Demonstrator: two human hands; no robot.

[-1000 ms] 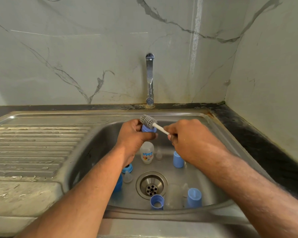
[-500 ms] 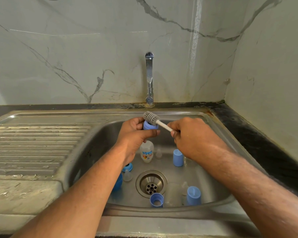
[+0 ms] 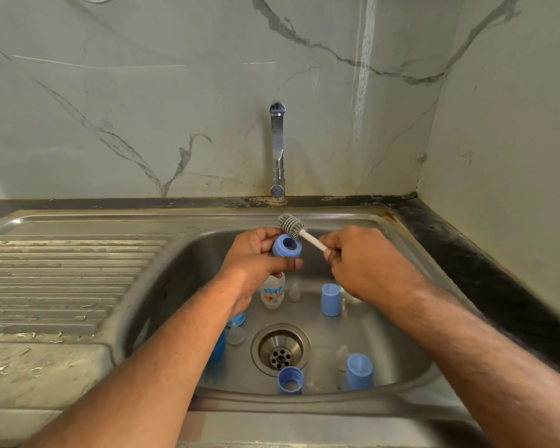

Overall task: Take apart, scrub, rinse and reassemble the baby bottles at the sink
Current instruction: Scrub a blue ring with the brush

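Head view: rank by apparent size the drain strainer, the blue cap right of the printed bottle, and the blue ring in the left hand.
1. Drain strainer, clearly largest.
2. Blue cap and blue ring: too alike to rank; the ring is held nearer the camera.

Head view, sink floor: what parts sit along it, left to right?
Printed bottle → blue ring near the front → blue cap → blue cap by the front wall. Parts under the left arm are too hidden to order.

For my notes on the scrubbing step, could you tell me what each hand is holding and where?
The left hand holds the blue bottle ring by its outer rim; the right hand pinches the brush on its white handle.
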